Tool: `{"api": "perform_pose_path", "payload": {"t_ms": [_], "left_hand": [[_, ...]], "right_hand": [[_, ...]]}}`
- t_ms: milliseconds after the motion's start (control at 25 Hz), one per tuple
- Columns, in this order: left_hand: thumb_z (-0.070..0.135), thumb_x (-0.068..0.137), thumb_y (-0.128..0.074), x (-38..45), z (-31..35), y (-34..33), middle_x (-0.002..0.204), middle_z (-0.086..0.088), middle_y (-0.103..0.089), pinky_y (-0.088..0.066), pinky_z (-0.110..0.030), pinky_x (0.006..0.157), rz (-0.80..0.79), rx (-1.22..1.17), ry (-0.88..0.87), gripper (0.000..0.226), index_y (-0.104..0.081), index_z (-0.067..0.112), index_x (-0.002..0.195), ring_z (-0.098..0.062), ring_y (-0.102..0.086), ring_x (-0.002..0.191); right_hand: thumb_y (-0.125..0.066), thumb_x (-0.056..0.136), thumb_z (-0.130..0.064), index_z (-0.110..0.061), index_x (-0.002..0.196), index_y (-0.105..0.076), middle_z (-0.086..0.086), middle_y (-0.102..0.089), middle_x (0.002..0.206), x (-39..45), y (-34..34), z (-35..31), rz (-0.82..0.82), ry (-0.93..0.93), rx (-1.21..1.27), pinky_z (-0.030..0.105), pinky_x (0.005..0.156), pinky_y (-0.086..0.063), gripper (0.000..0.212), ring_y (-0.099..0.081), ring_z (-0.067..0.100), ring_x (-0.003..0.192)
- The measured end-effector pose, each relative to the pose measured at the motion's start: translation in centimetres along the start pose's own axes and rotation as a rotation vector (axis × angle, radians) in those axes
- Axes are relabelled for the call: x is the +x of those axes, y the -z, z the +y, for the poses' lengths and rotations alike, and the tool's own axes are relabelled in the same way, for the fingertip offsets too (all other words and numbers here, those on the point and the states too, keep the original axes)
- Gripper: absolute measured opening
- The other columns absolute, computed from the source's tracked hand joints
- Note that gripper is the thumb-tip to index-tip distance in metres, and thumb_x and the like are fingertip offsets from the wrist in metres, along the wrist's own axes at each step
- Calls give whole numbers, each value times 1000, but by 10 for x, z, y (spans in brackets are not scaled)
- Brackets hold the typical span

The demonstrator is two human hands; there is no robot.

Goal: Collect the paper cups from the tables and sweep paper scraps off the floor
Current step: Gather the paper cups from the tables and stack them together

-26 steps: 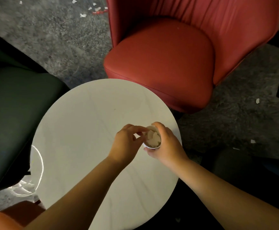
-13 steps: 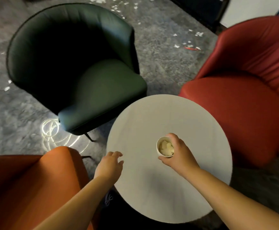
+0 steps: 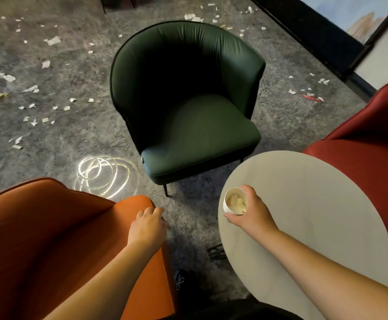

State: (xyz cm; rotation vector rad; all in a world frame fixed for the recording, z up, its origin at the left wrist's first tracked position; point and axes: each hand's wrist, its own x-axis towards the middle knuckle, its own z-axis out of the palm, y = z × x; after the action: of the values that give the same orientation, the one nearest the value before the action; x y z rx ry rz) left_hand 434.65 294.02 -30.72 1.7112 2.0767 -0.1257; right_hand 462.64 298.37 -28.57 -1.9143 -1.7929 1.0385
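Observation:
My right hand (image 3: 250, 212) grips a white paper cup (image 3: 231, 203) holding paper scraps, over the left edge of the round white table (image 3: 315, 215). My left hand (image 3: 148, 224) hangs over the front corner of the orange chair (image 3: 49, 239), fingers loosely curled, holding nothing. Several white paper scraps (image 3: 33, 88) lie scattered over the grey carpet at the left and far side, with more paper scraps (image 3: 308, 92) near the right wall.
A dark green armchair (image 3: 188, 107) faces the table from the far side. A red chair (image 3: 373, 146) stands at the right. A coiled glowing light strip (image 3: 102, 174) lies on the carpet between the orange and green chairs. A dark wall base (image 3: 315, 35) runs along the upper right.
The view has swung left, bringing the littered carpet into sight. My left hand let go of the cup and dropped off the table toward the orange chair. My right hand carried the cup to the table's left edge.

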Motion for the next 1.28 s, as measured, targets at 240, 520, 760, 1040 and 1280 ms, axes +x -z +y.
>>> {"api": "perform_pose_path", "payload": {"t_ms": [240, 520, 760, 1040, 1280], "left_hand": [[38, 98, -45, 14, -22, 16, 133, -1, -50, -45, -35, 87, 25, 21, -36, 42, -44, 24, 137, -25, -43, 120], [38, 98, -44, 29, -4, 17, 137, 0, -47, -45, -35, 91, 25, 46, -79, 42, -43, 25, 138, -24, -41, 126], [39, 98, -44, 57, 39, 36, 141, -1, -46, -42, -37, 98, 18, 67, -105, 46, -40, 24, 141, -26, -38, 130], [38, 98, -44, 107, 91, 55, 137, 0, -47, -41, -39, 99, -6, 120, -191, 42, -43, 22, 137, -26, -40, 126], [44, 98, -43, 216, 99, 86, 142, 2, -44, -35, -38, 103, -25, 197, -312, 47, -38, 25, 141, -25, -38, 131]], "right_hand": [[-82, 63, -38, -35, 122, -40, -8, -55, 112, 13, -20, -33, 12, 32, 6, 25, 75, -45, 72, -55, 14, 98], [-81, 64, -38, -34, 123, -39, -6, -56, 112, 25, -7, -28, 26, 36, 3, 32, 80, -51, 72, -55, 15, 99], [-81, 65, -38, -33, 125, -39, -5, -55, 115, 49, 25, -12, 34, 21, 11, 31, 82, -51, 74, -55, 15, 101], [-82, 66, -39, -34, 124, -38, -6, -54, 114, 85, 56, 7, 106, -23, 18, 25, 75, -46, 73, -53, 15, 98], [-86, 63, -35, -29, 125, -42, -4, -56, 116, 166, 58, -5, 203, -128, 69, 28, 77, -48, 76, -55, 18, 101]]}}
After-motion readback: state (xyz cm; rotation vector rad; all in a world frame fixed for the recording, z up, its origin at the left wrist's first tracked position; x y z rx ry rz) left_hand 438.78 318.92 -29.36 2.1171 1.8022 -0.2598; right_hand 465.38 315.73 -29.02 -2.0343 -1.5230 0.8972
